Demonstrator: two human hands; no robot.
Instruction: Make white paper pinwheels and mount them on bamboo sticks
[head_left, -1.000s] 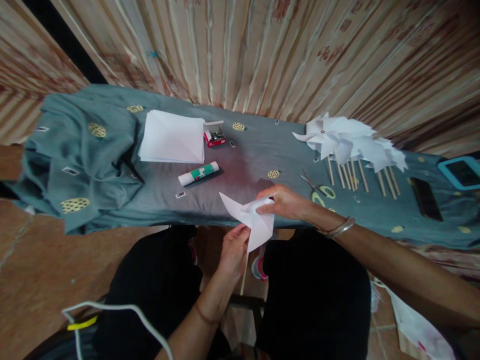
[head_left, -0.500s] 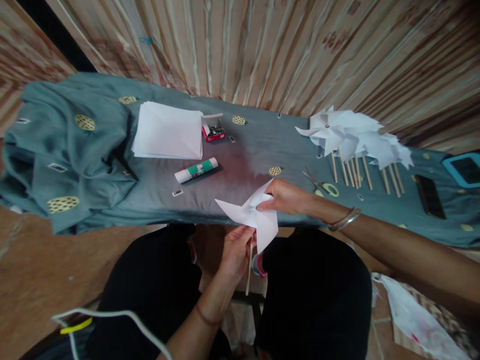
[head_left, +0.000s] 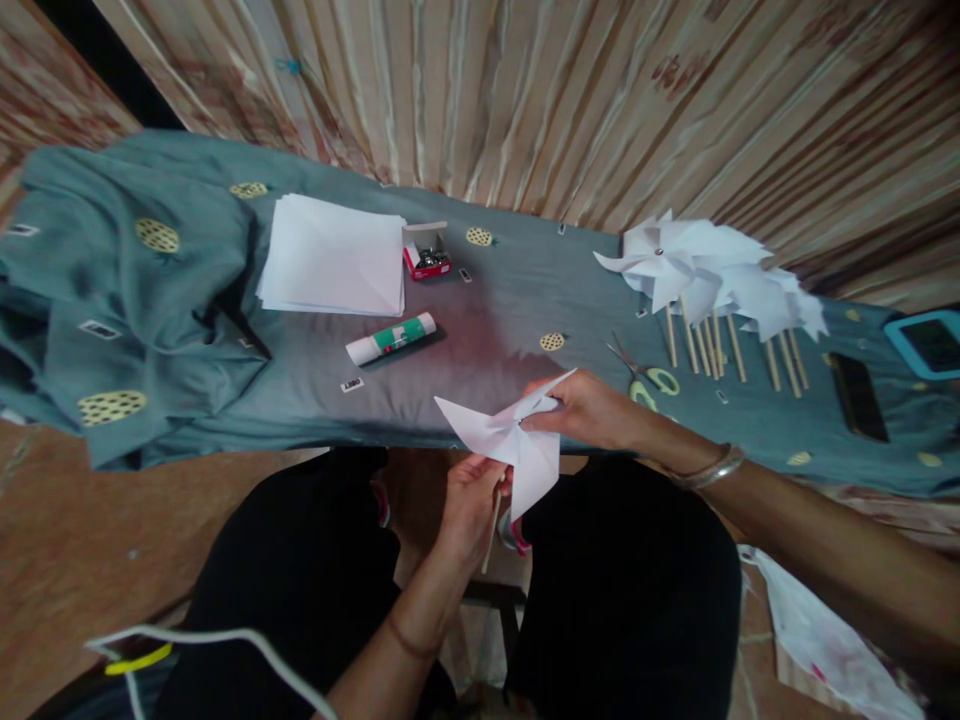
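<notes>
A white paper pinwheel (head_left: pixel 514 440) hovers just past the table's front edge, above my lap. My left hand (head_left: pixel 469 505) grips it from below, holding its thin wooden stick (head_left: pixel 491 520) against the back. My right hand (head_left: pixel 592 410) pinches a folded blade at the pinwheel's centre. Several finished pinwheels on sticks (head_left: pixel 709 275) lie at the right of the table.
The table wears a grey-green cloth (head_left: pixel 150 300). On it lie a stack of white paper (head_left: pixel 334 255), a red box of pins (head_left: pixel 427 260), a glue stick (head_left: pixel 390 340), scissors (head_left: pixel 645 375), a black phone (head_left: pixel 855 395) and a blue-edged tablet (head_left: pixel 926 340). A curtain hangs behind.
My right hand has shifted slightly right and folded another blade toward the pinwheel's centre. The left hand and stick stayed in place. The view has drifted a little.
</notes>
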